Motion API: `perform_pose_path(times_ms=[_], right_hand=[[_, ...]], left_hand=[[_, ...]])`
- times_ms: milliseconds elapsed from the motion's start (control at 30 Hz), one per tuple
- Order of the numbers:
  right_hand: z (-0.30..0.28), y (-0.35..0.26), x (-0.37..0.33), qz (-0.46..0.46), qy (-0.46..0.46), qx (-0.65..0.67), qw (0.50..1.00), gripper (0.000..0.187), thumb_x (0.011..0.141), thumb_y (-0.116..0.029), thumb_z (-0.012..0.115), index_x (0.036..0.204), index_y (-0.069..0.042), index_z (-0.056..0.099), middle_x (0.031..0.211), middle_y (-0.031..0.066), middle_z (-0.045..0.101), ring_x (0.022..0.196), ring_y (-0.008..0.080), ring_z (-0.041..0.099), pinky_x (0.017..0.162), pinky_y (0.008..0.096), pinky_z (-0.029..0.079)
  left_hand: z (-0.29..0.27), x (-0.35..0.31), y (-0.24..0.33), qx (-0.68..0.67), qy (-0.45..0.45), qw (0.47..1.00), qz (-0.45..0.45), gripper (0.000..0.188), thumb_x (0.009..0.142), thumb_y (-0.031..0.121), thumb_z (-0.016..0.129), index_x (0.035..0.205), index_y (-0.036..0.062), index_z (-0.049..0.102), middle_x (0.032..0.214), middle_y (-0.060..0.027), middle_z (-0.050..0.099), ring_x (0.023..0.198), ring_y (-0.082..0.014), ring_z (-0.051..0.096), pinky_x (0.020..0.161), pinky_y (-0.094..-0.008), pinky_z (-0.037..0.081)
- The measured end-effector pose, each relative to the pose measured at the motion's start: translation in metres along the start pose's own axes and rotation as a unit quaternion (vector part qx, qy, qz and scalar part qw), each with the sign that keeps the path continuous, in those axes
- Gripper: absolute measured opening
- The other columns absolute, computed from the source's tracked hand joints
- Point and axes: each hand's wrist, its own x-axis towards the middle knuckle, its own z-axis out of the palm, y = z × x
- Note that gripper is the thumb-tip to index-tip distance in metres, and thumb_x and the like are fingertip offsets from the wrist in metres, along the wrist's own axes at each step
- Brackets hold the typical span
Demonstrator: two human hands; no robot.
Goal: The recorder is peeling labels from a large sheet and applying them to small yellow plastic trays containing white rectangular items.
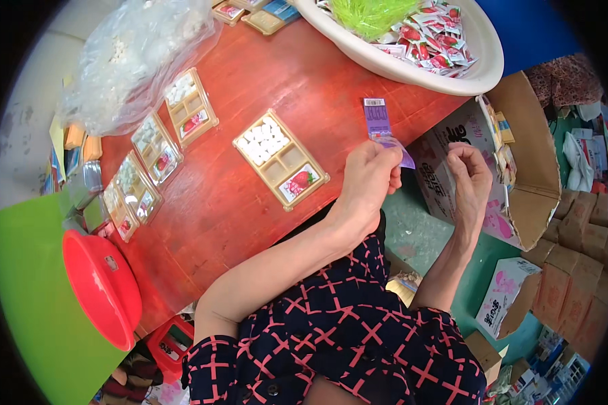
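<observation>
Head view: nearest is a dark shirt [331, 324] with a pink crossed pattern, bare forearms reaching out from its sleeves. The left hand [369, 177] is at the near edge of the red table [230, 202], its fingers curled and closed on the lower end of a purple packet [377, 120], which stretches away from the knuckles over the tabletop. The right hand [471, 177] is raised to the right of it, past the table edge, with fingers bent in narrowly toward the thumb; I cannot tell whether some small scrap is pinched there.

To the left of the left hand sits a tan tray [273, 171]. White pieces [263, 140] fill its large compartment, a strawberry-printed sachet [299, 183] lies in the end one, and the two between are bare. Further left, similar trays [194, 106] stand in a slanting row, with a red basin [101, 290] beside the table edge.

Farther off, a clear bag [138, 61] of white pieces lies at left; at right, a cream basin [412, 75] holds bright green material [373, 15] and many strawberry-printed sachets.
</observation>
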Motion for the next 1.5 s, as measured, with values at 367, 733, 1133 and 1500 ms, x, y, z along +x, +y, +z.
perform_pose_path(times_ms=[367,733,1133,1500], right_hand=[[0.082,-0.003,0.064,-0.234,-0.142,-0.215,0.937,0.025,0.081,-0.004,0.058,0.105,-0.006,0.066,0.093,0.015,0.061,0.088,0.0288,0.059,0.078,0.0382,0.047],[0.103,-0.001,0.056,-0.225,-0.127,-0.32,0.912,0.026,0.076,-0.007,0.064,0.101,-0.013,0.07,0.093,0.0096,0.058,0.091,0.0276,0.057,0.076,0.0381,0.048],[0.068,-0.025,0.009,-0.384,0.089,-0.243,0.886,0.014,0.065,0.004,0.07,0.075,-0.004,0.064,0.085,0.0092,0.055,0.078,0.0241,0.055,0.068,0.0366,0.045],[0.038,-0.037,-0.006,-0.159,0.038,-0.079,0.983,0.006,0.077,-0.002,0.067,0.081,-0.003,0.063,0.112,0.009,0.054,0.097,0.0172,0.051,0.086,0.0297,0.041]], left_hand=[[-0.024,-0.014,-0.055,0.105,-0.012,0.994,-0.005,0.025,0.091,0.022,0.057,0.079,0.0018,0.048,0.067,-0.0038,0.054,0.059,-0.0092,0.049,0.053,-0.025,0.04],[-0.033,-0.009,-0.086,0.132,-0.01,0.991,0.004,0.026,0.09,0.022,0.06,0.081,-0.0009,0.052,0.064,-0.0043,0.055,0.057,-0.0099,0.051,0.051,-0.0269,0.041],[-0.036,-0.022,-0.08,0.214,-0.073,0.968,0.111,0.027,0.086,0.019,0.063,0.074,-0.0021,0.052,0.063,-0.0108,0.056,0.057,-0.0142,0.054,0.052,-0.0299,0.042],[-0.086,-0.064,-0.025,0.26,-0.122,0.95,0.121,0.018,0.082,0.014,0.068,0.084,-0.0009,0.058,0.072,-0.0067,0.057,0.064,-0.0099,0.054,0.057,-0.0259,0.044]])
